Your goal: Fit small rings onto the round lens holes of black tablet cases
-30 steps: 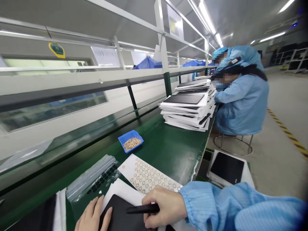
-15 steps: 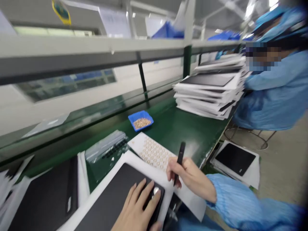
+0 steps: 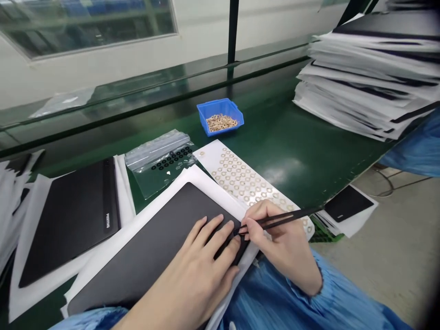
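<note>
Left hand (image 3: 202, 270) lies spread flat on the dark panel (image 3: 147, 247), seemingly pinning it to the desk (image 3: 292, 151). Right hand (image 3: 282, 243) pinches black tweezers (image 3: 282, 218) pen-style, tips at the panel's right corner beside the left fingertips. The ring sticker sheet (image 3: 240, 178) lies just beyond the panel.

Thin black tweezers (image 3: 292, 215), nearly level, tips at near corner of flat dark panel (image 3: 154, 247)

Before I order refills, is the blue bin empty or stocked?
Stocked: the blue bin holds a low pile of small gold rings, well below its rim.
</note>
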A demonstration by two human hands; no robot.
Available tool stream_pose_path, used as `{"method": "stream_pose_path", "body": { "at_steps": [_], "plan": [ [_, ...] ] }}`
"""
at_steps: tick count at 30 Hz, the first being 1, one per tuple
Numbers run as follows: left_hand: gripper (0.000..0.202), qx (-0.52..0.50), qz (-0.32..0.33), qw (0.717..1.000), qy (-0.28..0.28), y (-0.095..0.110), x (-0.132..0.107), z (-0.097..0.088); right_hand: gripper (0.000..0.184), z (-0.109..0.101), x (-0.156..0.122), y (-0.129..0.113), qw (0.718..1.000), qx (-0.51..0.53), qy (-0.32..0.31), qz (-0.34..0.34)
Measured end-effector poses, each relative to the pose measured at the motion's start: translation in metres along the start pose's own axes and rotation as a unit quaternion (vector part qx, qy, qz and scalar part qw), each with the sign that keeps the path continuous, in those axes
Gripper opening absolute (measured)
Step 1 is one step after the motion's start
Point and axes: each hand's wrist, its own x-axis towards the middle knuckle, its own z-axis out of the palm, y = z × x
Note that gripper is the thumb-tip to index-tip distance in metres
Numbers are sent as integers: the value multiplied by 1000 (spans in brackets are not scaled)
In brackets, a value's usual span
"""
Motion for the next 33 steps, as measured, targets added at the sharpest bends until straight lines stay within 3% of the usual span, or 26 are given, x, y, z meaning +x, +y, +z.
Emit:
{"method": "stream_pose_path", "body": {
  "at_steps": [5,22,33],
  "plan": [
    [34,-6,0,1000,0,-1,0,2,13,-1,3,-2,999,-44,-24,-16],
    [30,-15,-6,1000,16,-1,-1,9,12,2,2,-4,994,-106,-5,-14],
    [31,-9,-1,1000,14,1,-2,7,14,-5,11,-10,991,-101,-82,-17]
  ]
}}
